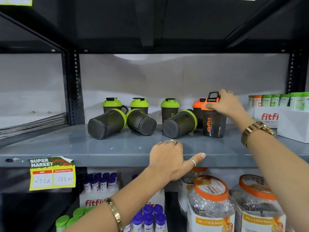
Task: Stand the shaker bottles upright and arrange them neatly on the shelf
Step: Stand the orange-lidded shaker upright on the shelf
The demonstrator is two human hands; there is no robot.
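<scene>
On the grey shelf (66,144), three dark shaker bottles with green lids lie on their sides, bases toward me: one at the left (107,123), one in the middle (142,122), one right of centre (179,123). Behind them three green-lidded shakers stand upright (112,104), (139,104), (169,109). An orange-lidded shaker (214,121) stands upright at the right, and my right hand (229,104) grips its lid. Another orange-lidded shaker (197,108) stands just behind it. My left hand (168,158) rests on the shelf's front edge, holding nothing.
White fitfizz boxes (267,117) with small green-capped tubes (282,99) stand at the shelf's right end. A stack of flat sheets (33,123) lies in the left bay. A price label (51,173) hangs on the shelf edge. Jars (210,201) and purple-capped tubes (150,216) fill the shelf below.
</scene>
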